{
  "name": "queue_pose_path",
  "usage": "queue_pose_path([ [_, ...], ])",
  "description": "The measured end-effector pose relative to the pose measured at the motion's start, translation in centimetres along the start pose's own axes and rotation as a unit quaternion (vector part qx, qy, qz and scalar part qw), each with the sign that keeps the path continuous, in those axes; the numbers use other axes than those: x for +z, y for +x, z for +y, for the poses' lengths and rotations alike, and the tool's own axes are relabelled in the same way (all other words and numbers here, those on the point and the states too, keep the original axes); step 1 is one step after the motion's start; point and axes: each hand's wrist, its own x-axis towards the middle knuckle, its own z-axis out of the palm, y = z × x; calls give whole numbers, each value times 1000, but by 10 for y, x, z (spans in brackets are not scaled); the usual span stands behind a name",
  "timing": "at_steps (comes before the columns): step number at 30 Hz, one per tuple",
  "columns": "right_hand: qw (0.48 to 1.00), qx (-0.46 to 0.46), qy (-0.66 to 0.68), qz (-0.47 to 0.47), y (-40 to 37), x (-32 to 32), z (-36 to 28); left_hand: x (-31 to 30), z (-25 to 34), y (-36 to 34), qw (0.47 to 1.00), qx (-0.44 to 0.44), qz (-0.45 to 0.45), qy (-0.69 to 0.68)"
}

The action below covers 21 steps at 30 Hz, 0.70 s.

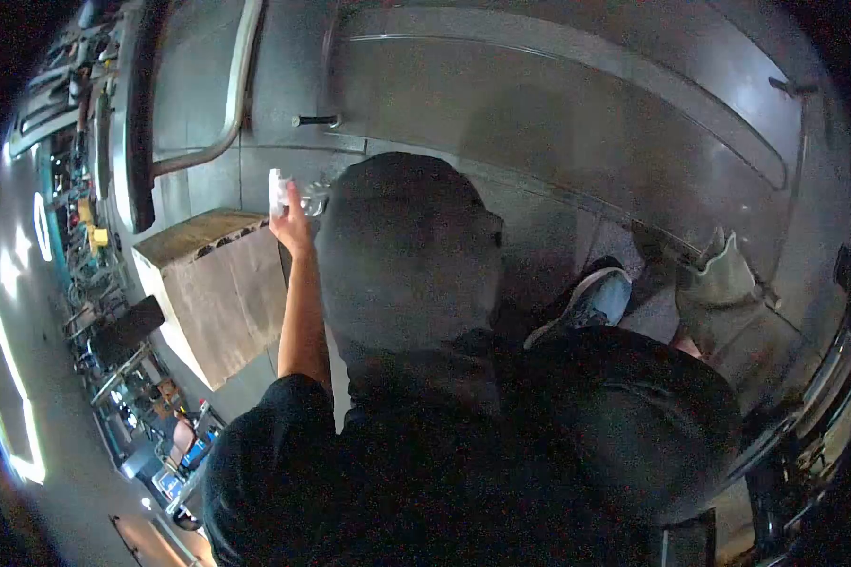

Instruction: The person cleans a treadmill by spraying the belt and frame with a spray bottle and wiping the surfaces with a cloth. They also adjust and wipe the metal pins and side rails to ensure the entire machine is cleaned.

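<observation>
My left hand (293, 227) is raised at the end of my outstretched arm, its fingers closed around a small bottle (276, 192) with a white top and what looks like a clear body. It is held in front of a grey metal panel (425, 85), apart from it. At the right, a bit of skin that seems to be my right hand (688, 348) shows beyond the dark clothing. Its fingers are hidden. Just past it lies a pale, crumpled cloth-like piece (723, 274); whether the hand grips it I cannot make out.
A brown box (222, 298) stands left of my arm, below a bent metal tube (232, 123). My dark-clad knee (411, 255) rises in the middle. A grey shoe (596, 298) is on the floor. A small dark handle (316, 121) sticks out from the panel. Cluttered equipment fills the far left.
</observation>
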Motion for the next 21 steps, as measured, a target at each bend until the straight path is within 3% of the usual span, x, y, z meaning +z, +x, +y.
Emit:
queue_pose_path([
  [1, 1000, 6, 14, 7, -1, 4, 1, 2, 5, -4, 987, 69, -2, 146],
  [2, 999, 20, 25, 21, -3, -1, 4, 5, 9, -8, 976, 116, 11, 183],
  [4, 997, 32, 48, 53, -12, -5, 3, 10, 27, -19, 991, 118, -51, 38],
  [6, 993, 30, 70, 90, -17, -7, 5, 30, 70, -21, 970, 108, -191, -104],
  [8, 988, 21, 76, 129, -28, -22, 6, 69, 129, -25, 909, 108, -352, -193],
  [11, 977, 9, 102, 187, -33, -50, 15, 145, 233, -55, 783, 181, -562, -195],
  [13, 967, 8, 130, 217, -25, -60, 18, 173, 321, -112, 735, 241, -627, -94],
  [14, 960, 3, 148, 236, -33, -68, 24, 197, 345, -120, 681, 319, -659, -4],
  [17, 941, 12, 211, 264, -38, -75, 40, 240, 417, -187, 566, 320, -760, -14],
  [21, 911, 21, 303, 280, -53, -84, 44, 288, 462, -272, 468, 459, -755, -31],
])
